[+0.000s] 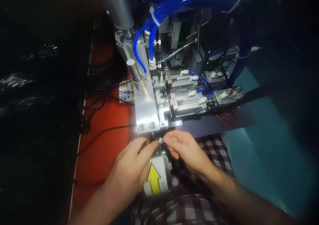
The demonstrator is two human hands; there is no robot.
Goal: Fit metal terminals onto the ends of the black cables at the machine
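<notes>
Just in front of the machine's metal plate (147, 113), my two hands meet over a small piece with thin coloured strands (161, 140); it is too small to name. My left hand (134, 158) pinches it from the left between thumb and forefinger. From the right, the closed thumb and fingertips of my right hand (180, 143) grip its other side. Below the fingertips is a white label with a yellow arrow (155, 178), on a part of the machine that my left hand partly covers.
Pneumatic cylinders (186, 102) with white fittings stand right of the plate. Thick blue air hoses (174, 1) arch overhead. Black cables (107, 130) cross the red surface (99, 158) on the left, near a warning label (126, 91). Checked cloth (219, 152) lies below my right forearm.
</notes>
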